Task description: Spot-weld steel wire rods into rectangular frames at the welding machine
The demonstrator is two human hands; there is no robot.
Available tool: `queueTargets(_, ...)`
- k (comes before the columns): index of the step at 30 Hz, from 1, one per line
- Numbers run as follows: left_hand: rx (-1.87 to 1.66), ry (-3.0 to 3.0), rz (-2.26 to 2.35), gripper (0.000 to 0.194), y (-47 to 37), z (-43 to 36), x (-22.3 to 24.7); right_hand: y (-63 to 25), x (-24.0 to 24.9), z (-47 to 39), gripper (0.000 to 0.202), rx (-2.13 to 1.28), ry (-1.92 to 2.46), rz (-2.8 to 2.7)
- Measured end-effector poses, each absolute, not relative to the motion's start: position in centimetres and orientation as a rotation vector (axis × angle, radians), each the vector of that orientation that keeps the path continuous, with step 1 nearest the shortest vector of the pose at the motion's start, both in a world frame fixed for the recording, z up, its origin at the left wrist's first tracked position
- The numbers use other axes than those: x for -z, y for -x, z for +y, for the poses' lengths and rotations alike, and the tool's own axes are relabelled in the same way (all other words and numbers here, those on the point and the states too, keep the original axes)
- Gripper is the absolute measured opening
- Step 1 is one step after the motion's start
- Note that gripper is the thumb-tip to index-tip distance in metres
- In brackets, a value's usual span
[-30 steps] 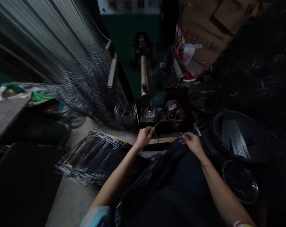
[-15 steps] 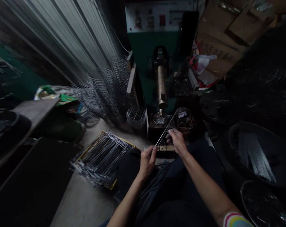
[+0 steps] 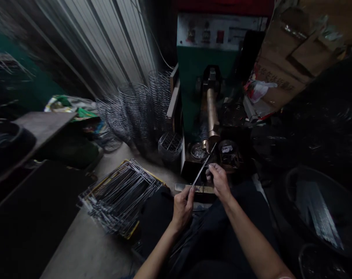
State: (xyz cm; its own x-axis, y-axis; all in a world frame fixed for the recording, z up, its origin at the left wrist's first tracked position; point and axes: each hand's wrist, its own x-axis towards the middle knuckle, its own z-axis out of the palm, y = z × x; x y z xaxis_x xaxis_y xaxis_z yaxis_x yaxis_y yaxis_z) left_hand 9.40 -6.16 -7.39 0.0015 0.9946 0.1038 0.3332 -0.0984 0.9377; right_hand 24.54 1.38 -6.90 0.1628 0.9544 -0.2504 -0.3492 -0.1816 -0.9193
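"Where's the rod on your feed?"

"I have the metal rod [image 3: 201, 169] near the middle of the head view, held up between the hands and the machine. Its long axis lies on a slant: near end low and left, far end up and right, pointing away from the camera. I can't tell whether it's one wire or two side by side."

"And that far tip?"

"Right by the lower end of the brass-coloured machine arm [image 3: 212, 112]. I can't make out whether they touch."

"Hands?"

"I see the left hand [image 3: 182, 206] grasping the near end between thumb and fingers. The right hand [image 3: 219, 180] is curled just beside the rod; whether its fingers pinch anything, I cannot tell."

"Farther out?"

"Left of the tip I get a dish [image 3: 198, 151] of small metal bits, then a round wire basket [image 3: 170, 142]. Lower left, a stack of wire frames [image 3: 122, 195] lies on the floor [image 3: 74, 236]. Off right, a dark tub [image 3: 346, 217] holds metal strips [image 3: 321, 217]."
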Motion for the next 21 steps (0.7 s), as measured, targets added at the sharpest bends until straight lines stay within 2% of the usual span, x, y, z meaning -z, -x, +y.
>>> queueTargets(21,-1.202,-1.604,1.427,0.029,-10.3,-4.3,7.5,-25.0,6.5,3.4,0.037,-1.315,1.094,-0.683)
